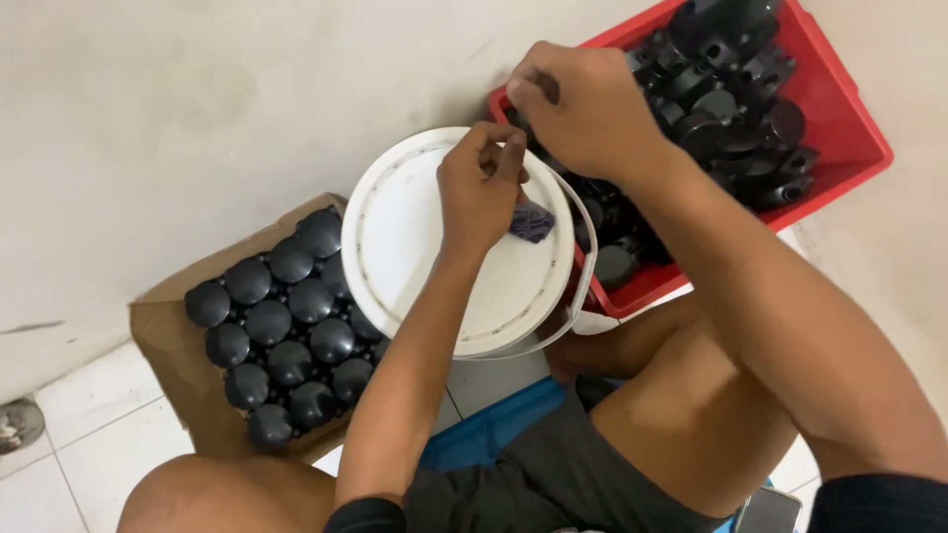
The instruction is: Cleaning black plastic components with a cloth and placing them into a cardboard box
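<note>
At frame centre, my left hand [481, 188] pinches a purple pad [532, 221] on the bucket lid [415, 237]; my right hand [583, 109] grips something unseen. Box [158, 326] nearly full of caps [286, 331]; crate [839, 118] parts remain.

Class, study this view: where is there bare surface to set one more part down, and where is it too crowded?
Free: the white bucket lid left of the left hand, and the tiled floor left of the cardboard box. Crowded: the box is packed with black round caps; the red bin under the right hand is heaped with black parts.
</note>
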